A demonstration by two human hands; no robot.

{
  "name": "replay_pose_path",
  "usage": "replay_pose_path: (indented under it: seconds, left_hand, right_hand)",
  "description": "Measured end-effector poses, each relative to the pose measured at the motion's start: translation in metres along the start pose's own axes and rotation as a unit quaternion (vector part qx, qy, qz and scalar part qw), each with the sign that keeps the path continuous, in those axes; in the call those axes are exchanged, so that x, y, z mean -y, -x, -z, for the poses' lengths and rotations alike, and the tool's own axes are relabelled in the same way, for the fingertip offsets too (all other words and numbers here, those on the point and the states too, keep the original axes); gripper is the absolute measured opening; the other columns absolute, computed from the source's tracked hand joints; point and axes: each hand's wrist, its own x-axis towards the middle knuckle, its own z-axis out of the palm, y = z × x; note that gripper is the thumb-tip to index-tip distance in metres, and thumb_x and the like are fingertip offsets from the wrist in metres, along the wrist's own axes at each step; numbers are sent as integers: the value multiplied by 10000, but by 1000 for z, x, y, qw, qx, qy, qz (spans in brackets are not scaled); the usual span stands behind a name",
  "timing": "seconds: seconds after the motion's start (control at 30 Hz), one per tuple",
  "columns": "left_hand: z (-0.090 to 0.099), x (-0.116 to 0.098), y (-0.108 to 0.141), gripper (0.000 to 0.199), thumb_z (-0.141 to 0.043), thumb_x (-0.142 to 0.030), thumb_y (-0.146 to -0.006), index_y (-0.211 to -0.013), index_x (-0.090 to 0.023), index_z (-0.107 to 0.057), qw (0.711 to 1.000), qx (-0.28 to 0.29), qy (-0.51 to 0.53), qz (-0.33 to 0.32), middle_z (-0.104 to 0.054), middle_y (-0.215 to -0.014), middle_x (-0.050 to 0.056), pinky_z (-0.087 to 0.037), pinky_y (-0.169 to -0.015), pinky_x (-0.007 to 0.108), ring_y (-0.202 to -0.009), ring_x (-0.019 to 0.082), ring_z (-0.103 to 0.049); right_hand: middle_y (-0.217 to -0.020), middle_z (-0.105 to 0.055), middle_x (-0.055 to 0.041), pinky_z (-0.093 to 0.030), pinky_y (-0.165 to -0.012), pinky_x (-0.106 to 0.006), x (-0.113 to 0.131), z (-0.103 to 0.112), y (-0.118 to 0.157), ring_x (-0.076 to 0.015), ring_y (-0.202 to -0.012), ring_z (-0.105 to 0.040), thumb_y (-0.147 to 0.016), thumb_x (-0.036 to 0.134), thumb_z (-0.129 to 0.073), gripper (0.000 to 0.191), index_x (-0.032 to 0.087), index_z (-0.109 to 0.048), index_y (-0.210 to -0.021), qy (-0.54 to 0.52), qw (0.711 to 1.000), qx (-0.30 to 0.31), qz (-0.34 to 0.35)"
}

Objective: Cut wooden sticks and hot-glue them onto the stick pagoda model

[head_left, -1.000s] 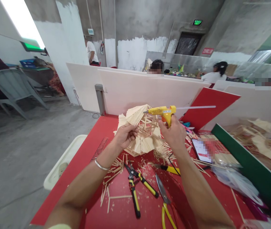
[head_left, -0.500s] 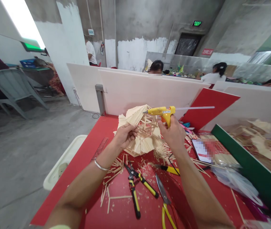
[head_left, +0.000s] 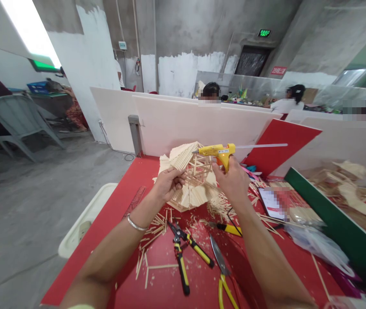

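A model built of thin wooden sticks (head_left: pixel 191 195) stands on the red tabletop, its sloping panels partly covering an open stick frame. My left hand (head_left: pixel 170 183) is closed in a pinch at the lower edge of its upper panel; the fingertips partly hide what they grip. In my right hand (head_left: pixel 232 182) is a yellow hot glue gun (head_left: pixel 216 150), with a clear glue stick (head_left: pixel 261 146) poking out of its back. The gun's nozzle points left, at the edge of the upper panel; whether it touches cannot be made out.
Pliers (head_left: pixel 183 253), scissors (head_left: pixel 223 266) and a yellow-black cutter (head_left: pixel 229 228) lie in front. Loose sticks (head_left: pixel 221 208) are scattered around the model. A phone (head_left: pixel 271 204), a plastic bag (head_left: pixel 319 246) and a green board (head_left: pixel 334 221) are at right. White panels (head_left: pixel 202 124) stand behind.
The glue gun has shifted very slightly left along the panel edge together with my right hand. My left hand keeps its place.
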Motion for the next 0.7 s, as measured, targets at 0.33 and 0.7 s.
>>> replay_pose_path:
  seconds: [0.33, 0.7]
  left_hand:
    - [-1, 0, 2, 138, -744, -173, -733, -738, -116, -618, 1000, -7, 9, 9, -677, -646, 22, -410, -374, 140, -471, 65, -594]
    - [-9, -15, 38, 158, -713, -196, -706, -817, -114, -637, 997, -78, 1, -24, -651, -589, 9, -392, -372, 147, -436, 77, -572]
  right_hand:
    - [-893, -685, -61, -257, -618, -303, 0, 0, -1, -214, -771, -595, -899, 633, -429, 489, 203, -529, -1111, 7, 1000, 5, -3]
    - [-880, -688, -90, -341, -612, -333, -5, 8, -2, -246, -773, -609, -885, 683, -419, 548, 219, -559, -1138, -57, 998, 25, 15]
